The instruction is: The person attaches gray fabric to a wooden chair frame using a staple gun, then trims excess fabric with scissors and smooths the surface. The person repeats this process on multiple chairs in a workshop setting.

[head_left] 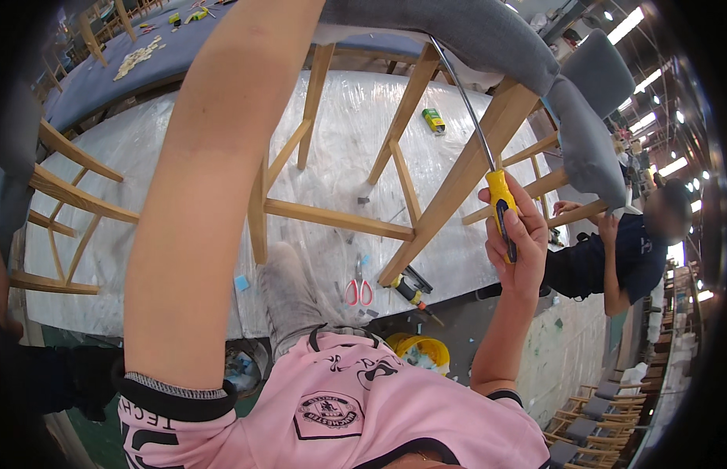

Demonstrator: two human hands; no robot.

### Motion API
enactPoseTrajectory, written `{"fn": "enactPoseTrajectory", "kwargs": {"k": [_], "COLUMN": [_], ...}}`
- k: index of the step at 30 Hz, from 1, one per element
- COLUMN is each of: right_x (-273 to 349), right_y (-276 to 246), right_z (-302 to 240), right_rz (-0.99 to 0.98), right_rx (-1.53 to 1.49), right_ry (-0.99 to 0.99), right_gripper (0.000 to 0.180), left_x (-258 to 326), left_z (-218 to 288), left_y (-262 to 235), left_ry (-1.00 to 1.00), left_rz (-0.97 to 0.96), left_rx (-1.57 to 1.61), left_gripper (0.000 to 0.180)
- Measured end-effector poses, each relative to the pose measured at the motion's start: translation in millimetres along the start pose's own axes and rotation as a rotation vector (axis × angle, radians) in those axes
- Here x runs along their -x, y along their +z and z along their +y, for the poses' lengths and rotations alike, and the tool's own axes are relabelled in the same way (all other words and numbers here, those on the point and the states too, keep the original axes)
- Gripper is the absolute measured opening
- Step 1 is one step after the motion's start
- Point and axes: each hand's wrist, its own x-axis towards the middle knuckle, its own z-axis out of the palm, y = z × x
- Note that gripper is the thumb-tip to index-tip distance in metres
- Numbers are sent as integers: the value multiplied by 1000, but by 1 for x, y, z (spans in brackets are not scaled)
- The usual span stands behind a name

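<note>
My right hand (521, 234) is wrapped round the yellow-and-black handle of a long screwdriver (500, 205). Its thin shaft slants up and left, with the tip by the edge of the grey padded seat (465, 31) of a wooden chair. One thick chair leg (457, 191) runs just left of the shaft. My left arm (203, 172) stretches up past the chair and leaves the picture at the top, so the left hand is out of sight. Stretchers join the chair's legs above the plastic-covered work surface (316, 187).
Red-handled scissors (359, 291) and a yellow-black tool (409, 291) lie near the surface's front edge. A small green-yellow box (434, 120) lies farther off. Below is a yellow bucket (444, 353) of scraps. A co-worker (613, 254) handles another chair at right; wooden chair parts (82, 195) stand left.
</note>
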Motion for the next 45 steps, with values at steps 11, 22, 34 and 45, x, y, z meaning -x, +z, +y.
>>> {"fn": "enactPoseTrajectory", "kwargs": {"k": [11,22,34,45], "right_x": [-13,-4,-7,3], "right_y": [29,1,29,6], "right_z": [-68,-44,-79,-33], "right_rz": [23,46,34,144], "right_rx": [1349,437,1174,687], "right_ry": [-294,-1,-185,-65], "right_gripper": [50,49,43,49], "left_x": [35,39,28,27], "left_z": [39,23,27,21], "left_y": [5,5,7,9], "left_ry": [-183,-137,-94,-76], "left_rz": [3,63,56,74], "left_rx": [-17,-40,-46,-33], "left_gripper": [68,68,68,68]}}
